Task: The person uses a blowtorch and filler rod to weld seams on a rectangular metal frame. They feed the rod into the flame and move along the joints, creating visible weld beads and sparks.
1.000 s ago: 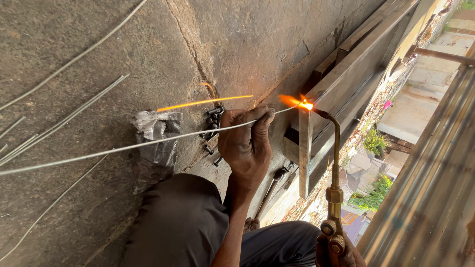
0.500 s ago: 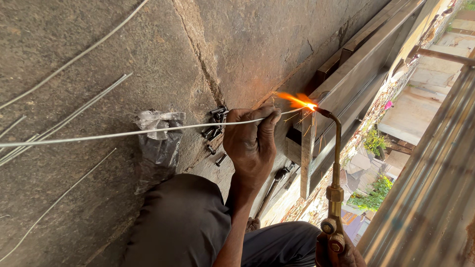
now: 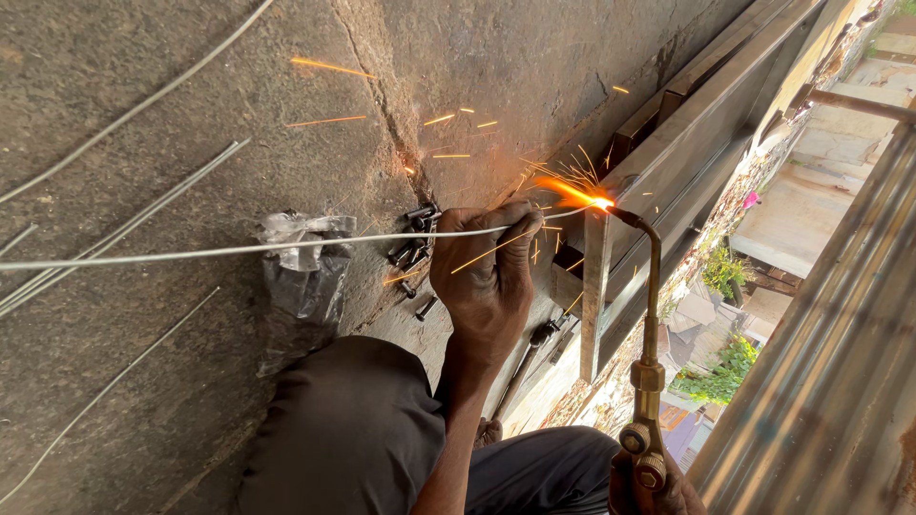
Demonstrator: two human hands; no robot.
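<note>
Midway, judging by head view: left hand (image 3: 485,277) was clamped on filler rod (image 3: 239,250), its tip in torch (image 3: 651,315) flame at the steel frame (image 3: 595,286) joint w/ sparks flying; right hand (image 3: 658,491) gripped torch base. Weld unfinished.

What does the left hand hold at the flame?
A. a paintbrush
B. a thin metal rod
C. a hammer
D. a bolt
B: the left hand grips a thin metal rod whose tip meets the torch flame at the steel frame, throwing sparks.
</note>
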